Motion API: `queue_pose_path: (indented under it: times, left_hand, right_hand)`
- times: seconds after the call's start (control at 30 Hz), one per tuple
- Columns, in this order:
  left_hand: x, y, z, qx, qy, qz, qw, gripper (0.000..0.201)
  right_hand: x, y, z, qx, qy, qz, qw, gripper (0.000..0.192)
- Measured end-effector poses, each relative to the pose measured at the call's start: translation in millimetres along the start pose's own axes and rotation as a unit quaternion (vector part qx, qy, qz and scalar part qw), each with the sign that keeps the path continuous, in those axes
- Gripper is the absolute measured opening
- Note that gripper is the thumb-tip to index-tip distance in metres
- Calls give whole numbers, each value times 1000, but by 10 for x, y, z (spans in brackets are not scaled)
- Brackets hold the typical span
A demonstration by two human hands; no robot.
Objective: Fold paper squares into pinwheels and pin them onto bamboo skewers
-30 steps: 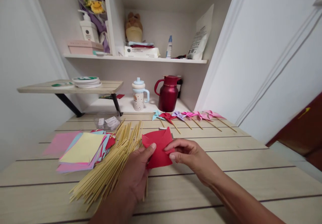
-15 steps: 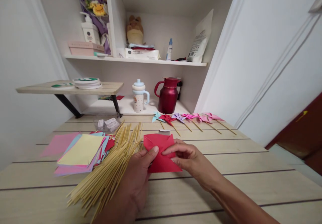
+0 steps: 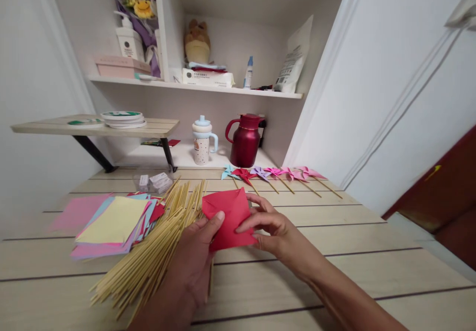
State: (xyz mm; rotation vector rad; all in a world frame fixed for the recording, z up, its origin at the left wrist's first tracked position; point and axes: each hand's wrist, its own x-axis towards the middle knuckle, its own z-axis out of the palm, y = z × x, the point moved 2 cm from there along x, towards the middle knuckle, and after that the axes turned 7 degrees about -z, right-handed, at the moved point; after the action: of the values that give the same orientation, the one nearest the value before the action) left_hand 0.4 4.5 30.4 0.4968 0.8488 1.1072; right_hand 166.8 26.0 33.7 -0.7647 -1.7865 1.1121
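Pale counter under me: both hands, left and right, pinch the red paper above it, beside the sticks; it's now turned, fingers closed on it.

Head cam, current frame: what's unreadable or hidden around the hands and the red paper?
- Red paper: its folds and lower edge are covered by the left hand and right hand.
- Wooden sticks: the near ends on the right of the pile pass under the left hand.
- Coloured paper stack: lower sheets are covered by the yellow top sheet, so they can't be counted.
- Clear packet behind the sticks: contents too small to identify.
- Both forearms: cut off by the bottom edge.
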Motion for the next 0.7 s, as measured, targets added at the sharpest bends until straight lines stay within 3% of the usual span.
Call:
queue_pose_path:
  times: [0.3,0.7]
  left_hand:
    - [-3,-39,12,68,11,23,997,33]
    - [11,-67,-9,106,11,52,993,38]
  right_hand:
    - [22,-63,-15,-50,-2,-48,998,2]
    - [48,-3,26,-23,59,-3,998,23]
